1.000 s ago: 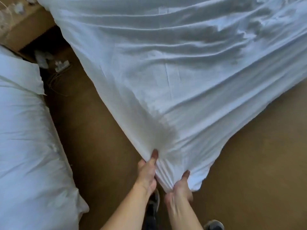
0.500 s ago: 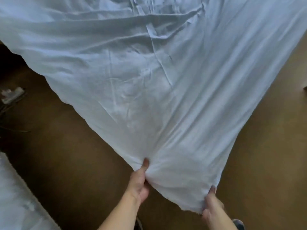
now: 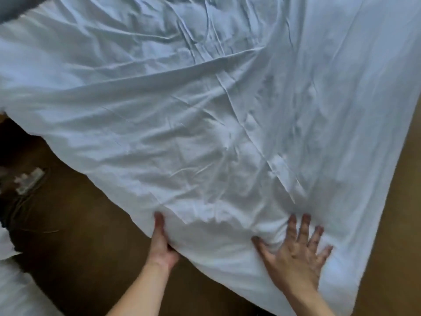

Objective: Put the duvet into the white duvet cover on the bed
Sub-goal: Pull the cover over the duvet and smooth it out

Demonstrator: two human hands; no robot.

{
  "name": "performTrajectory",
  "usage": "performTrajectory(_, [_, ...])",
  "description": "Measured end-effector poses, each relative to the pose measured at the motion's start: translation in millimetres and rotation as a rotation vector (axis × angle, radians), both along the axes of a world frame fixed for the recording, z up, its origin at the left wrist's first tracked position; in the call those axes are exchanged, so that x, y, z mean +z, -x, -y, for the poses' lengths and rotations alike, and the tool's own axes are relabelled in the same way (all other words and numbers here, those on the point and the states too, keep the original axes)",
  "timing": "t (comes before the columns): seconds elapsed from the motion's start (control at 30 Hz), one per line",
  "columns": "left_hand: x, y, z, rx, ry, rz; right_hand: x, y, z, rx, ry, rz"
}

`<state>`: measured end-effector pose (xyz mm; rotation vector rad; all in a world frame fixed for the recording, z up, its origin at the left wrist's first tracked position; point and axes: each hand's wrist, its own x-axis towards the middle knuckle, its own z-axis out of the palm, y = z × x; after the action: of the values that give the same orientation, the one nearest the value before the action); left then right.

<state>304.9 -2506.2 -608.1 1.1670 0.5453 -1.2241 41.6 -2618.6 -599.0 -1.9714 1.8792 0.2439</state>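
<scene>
The white duvet cover (image 3: 205, 122) has spread wider, now filling the view from 9 to 3 o'clock. At 7 the left hand (image 3: 163, 245) pinches its hem, thumb on top. At 5 the right hand (image 3: 296, 254) has let go and presses flat, fingers splayed. The cloth looks soft, light and slippery, so corners are the best hold. Bare floor (image 3: 405, 224) at 4 leaves room.

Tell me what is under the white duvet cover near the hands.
The left hand grips the duvet cover, fingers hidden beneath; the right hand lies flat on top. Brown floor shows beside it. What lies under or inside is covered.
</scene>
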Motion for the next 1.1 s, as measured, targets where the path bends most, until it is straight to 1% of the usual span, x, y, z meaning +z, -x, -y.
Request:
performTrajectory(0.03, [-1,-24,9,0.002,-0.023,0.044,3,-21,7,0.008,0.043,0.044])
performTrajectory(0.1, [-15,-28,3,-0.072,-0.128,0.119,8,-75,20,0.177,0.075,0.1])
performTrajectory(0.17, [-25,-20,-15,-0.126,-0.187,0.043,5,-138,27,0.374,0.113,0.102])
performTrajectory(0.2, [-26,-29,-21,-0.14,-0.168,-0.021,1,-167,28,0.436,0.108,0.075])
performTrajectory(0.23, [-25,-53,-24,-0.09,-0.113,-0.057,-5,-193,24,0.46,0.103,0.045])
performTrajectory(0.27, [-26,-90,-22,-0.021,-0.071,-0.037,-11,-212,19,0.456,0.118,0.022])
performTrajectory(0.33, [-23,-180,-9,0.026,0.08,0.005,-22,-239,8,0.441,0.164,0.02])
performTrajectory(0.37, [-26,-212,-2,0.0,0.13,0.0,-24,-254,4,0.441,0.182,0.03])
performTrajectory(0.4, [-26,-225,-3,-0.087,0.15,-0.038,-26,-273,3,0.44,0.194,0.041])
performTrajectory(0.43, [-29,-226,-10,-0.166,0.137,-0.075,-26,-297,5,0.45,0.203,0.051])
performTrajectory(0.5, [-32,-229,-34,-0.18,0.054,-0.113,-20,-359,5,0.523,0.192,0.056])
performTrajectory(0.53, [-30,-242,-38,-0.159,0.067,-0.129,-18,-390,5,0.571,0.195,0.052])
performTrajectory(0.63, [-14,-344,-14,-0.12,0.163,0.019,-17,-460,-13,0.649,0.155,0.03])
performTrajectory(0.7, [-17,-406,10,-0.091,0.215,0.023,-20,-484,-20,0.635,0.142,0.02])
performTrajectory(0.73, [-17,-414,9,-0.107,0.156,0.025,-19,-497,-17,0.639,0.123,0.026])
performTrajectory(0.8, [-23,-397,-14,-0.09,0.039,0.039,-14,-531,-2,0.678,0.079,0.047])
performTrajectory(0.83, [-19,-388,-28,-0.101,0.002,0.021,-9,-548,7,0.689,0.05,0.05])
performTrajectory(0.87, [-17,-393,-34,-0.102,0.007,-0.011,-6,-565,13,0.692,0.029,0.043])
performTrajectory(0.9, [-15,-411,-31,-0.085,0.021,-0.023,-6,-578,15,0.685,0.017,0.028])
performTrajectory(0.97, [-7,-478,-11,-0.024,0.066,0.056,-10,-588,5,0.682,0.033,-0.031])
performTrajectory(1.03, [1,-561,14,0.007,0.194,0.143,-14,-588,-10,0.672,0.077,-0.072])
performTrajectory(1.07, [5,-589,24,0.023,0.177,0.186,-12,-591,-12,0.655,0.084,-0.056])
performTrajectory(1.1, [4,-597,26,0.044,0.091,0.219,-11,-599,-10,0.638,0.084,-0.018])
